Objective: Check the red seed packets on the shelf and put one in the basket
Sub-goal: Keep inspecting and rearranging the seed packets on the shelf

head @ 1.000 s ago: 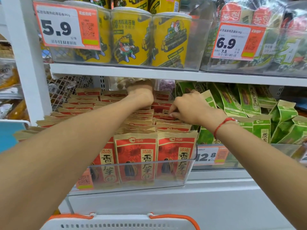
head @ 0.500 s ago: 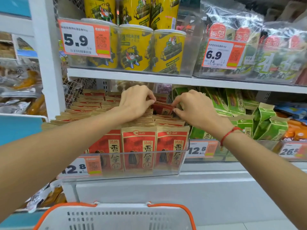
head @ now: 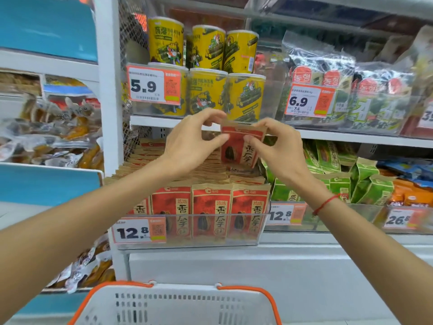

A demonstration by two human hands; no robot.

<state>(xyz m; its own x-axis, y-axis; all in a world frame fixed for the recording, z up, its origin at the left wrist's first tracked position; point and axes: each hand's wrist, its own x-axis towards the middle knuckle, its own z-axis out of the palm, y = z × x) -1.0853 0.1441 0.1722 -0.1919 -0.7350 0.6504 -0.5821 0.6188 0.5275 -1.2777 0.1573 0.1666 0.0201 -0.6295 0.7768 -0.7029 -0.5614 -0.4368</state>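
With the left hand [head: 187, 146] and right hand [head: 278, 148] both pinching the top of a red paper seed packet [head: 239, 148] above its shelf row, lowering it upright into the white orange-rimmed plastic basket [head: 178, 306] is looking wisest.

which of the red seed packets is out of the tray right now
The red packet pinched between the left hand and right hand, held above the rows; the others stand in the clear tray.
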